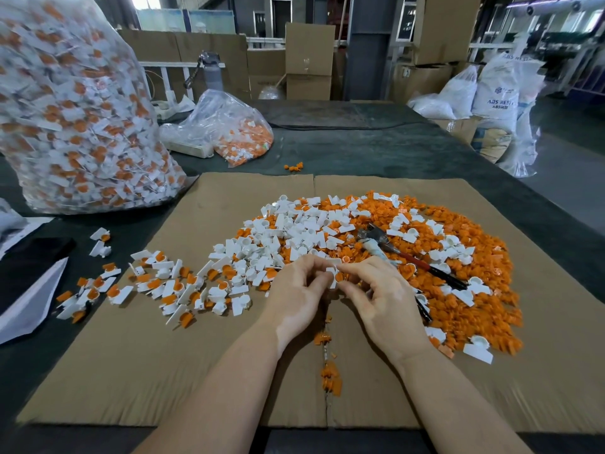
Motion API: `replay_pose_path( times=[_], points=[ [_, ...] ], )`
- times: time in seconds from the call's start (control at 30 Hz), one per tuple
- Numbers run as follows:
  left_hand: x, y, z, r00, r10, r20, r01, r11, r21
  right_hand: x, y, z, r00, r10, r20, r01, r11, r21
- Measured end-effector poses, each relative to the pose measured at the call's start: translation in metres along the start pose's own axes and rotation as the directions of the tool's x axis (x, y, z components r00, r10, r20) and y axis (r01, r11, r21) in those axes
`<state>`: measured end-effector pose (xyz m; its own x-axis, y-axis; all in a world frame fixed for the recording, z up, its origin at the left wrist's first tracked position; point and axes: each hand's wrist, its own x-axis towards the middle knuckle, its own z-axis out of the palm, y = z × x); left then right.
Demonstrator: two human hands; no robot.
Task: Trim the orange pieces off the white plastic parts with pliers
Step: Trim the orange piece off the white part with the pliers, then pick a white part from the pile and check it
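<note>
Both hands meet over the middle of the cardboard sheet [131,355]. My left hand [296,290] and my right hand [376,296] pinch one small white plastic part with an orange piece [334,276] between their fingertips. The pliers [409,255], with red and black handles and a taped grip, lie on the pile just beyond my right hand, held by neither. A heap of white parts [294,234] lies behind the hands. Cut orange pieces [474,290] spread to the right. Parts with orange still attached [183,286] are scattered to the left.
A big clear bag of untrimmed parts [75,109] stands at the far left. A smaller bag [235,129] lies behind the cardboard. A few orange scraps [330,375] sit along the cardboard's centre seam. Cartons and sacks [497,93] stand beyond the table.
</note>
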<state>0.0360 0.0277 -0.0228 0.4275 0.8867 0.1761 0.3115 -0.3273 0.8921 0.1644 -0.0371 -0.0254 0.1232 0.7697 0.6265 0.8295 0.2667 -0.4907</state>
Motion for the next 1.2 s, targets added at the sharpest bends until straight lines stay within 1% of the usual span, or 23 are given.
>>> replay_pose_path(
  times=[0.13,0.33,0.5,0.6,0.67,0.7,0.73,0.77,0.8,0.83,0.87,0.9,0.97,1.0,1.1,1.2],
  points=[
    [0.001,-0.002,0.001,1.000,0.011,-0.001,-0.011,1.000,-0.017,0.000,-0.001,-0.001,1.000,0.001,0.003,-0.001,1.000,-0.009],
    [0.003,-0.006,0.001,0.999,0.037,-0.002,-0.037,0.999,0.019,0.001,-0.001,-0.001,1.000,0.009,0.021,-0.009,1.000,-0.011],
    [0.004,-0.007,0.000,0.999,0.047,0.002,-0.047,0.998,0.044,-0.001,-0.001,-0.001,0.999,-0.017,0.027,0.018,0.999,-0.040],
    [0.004,-0.006,0.001,0.999,0.033,-0.008,-0.032,0.999,0.042,-0.001,-0.001,-0.002,1.000,0.007,-0.028,-0.008,0.998,-0.055],
    [0.003,-0.005,0.002,1.000,0.012,-0.015,-0.012,1.000,0.011,0.002,0.001,-0.006,0.990,0.067,-0.121,-0.084,0.986,-0.141],
    [0.003,-0.005,0.002,1.000,0.004,-0.015,-0.004,1.000,0.000,0.004,0.002,-0.009,0.978,0.133,-0.159,-0.165,0.965,-0.203],
    [0.003,-0.005,0.002,1.000,0.001,-0.015,-0.001,1.000,0.000,0.007,0.004,-0.013,0.957,0.233,-0.171,-0.273,0.921,-0.278],
    [0.003,-0.005,0.002,1.000,0.002,-0.014,-0.002,1.000,0.009,0.011,0.006,-0.017,0.922,0.356,-0.154,-0.387,0.842,-0.375],
    [0.004,-0.005,0.002,1.000,0.004,-0.011,-0.004,1.000,0.019,0.015,0.008,-0.021,0.870,0.479,-0.120,-0.472,0.736,-0.485],
    [0.004,-0.005,0.002,1.000,0.004,-0.008,-0.004,1.000,0.027,0.019,0.011,-0.025,0.812,0.579,-0.076,-0.510,0.640,-0.575],
    [0.004,-0.005,0.002,1.000,0.004,-0.007,-0.003,1.000,0.030,0.022,0.014,-0.028,0.759,0.650,-0.025,-0.519,0.582,-0.626],
    [0.004,-0.005,0.002,1.000,0.004,-0.007,-0.003,1.000,0.029,0.025,0.017,-0.031,0.712,0.702,0.032,-0.519,0.556,-0.649],
    [0.003,-0.004,0.002,1.000,0.003,-0.004,-0.003,1.000,0.023,0.031,0.021,-0.033,0.642,0.757,0.120,-0.518,0.544,-0.660],
    [0.003,-0.004,0.002,1.000,0.003,-0.002,-0.002,1.000,0.019,0.034,0.022,-0.033,0.628,0.766,0.137,-0.519,0.543,-0.660],
    [0.003,-0.003,0.001,1.000,0.000,0.001,0.000,1.000,0.006,0.040,0.023,-0.033,0.638,0.760,0.126,-0.510,0.539,-0.670],
    [0.003,-0.001,0.001,1.000,-0.010,-0.002,0.010,1.000,-0.015,0.040,0.024,-0.033,0.677,0.728,0.106,-0.492,0.555,-0.671]
  ],
)
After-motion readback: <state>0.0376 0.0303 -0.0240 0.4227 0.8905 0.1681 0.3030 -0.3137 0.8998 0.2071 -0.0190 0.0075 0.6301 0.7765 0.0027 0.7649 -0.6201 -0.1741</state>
